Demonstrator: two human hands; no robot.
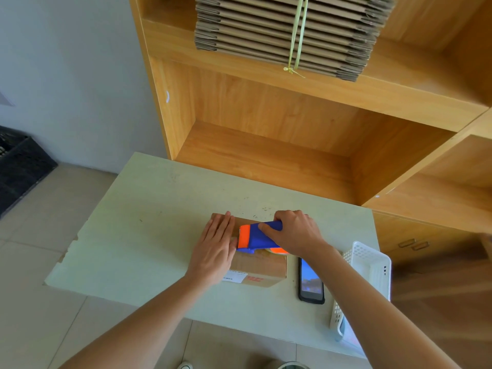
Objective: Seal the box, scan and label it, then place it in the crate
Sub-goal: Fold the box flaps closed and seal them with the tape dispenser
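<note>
cardboard box (pixel 259 265) under flat left hand (pixel 214 251); right hand (pixel 295 234) grips tape dispenser (pixel 257 237).

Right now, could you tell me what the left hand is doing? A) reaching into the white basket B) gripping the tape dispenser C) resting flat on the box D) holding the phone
C: the left hand lies flat, fingers straight, on the cardboard box, while the right hand grips the tape dispenser.

Box (pixel 259 265) on the table (pixel 149 235), left hand (pixel 215 251) flat on top, tape dispenser (pixel 257 237) beside it in the right hand (pixel 294 233). Phone (pixel 311 282) right of box, basket (pixel 368 265) further right. Crate (pixel 18 166) far left on floor.
</note>
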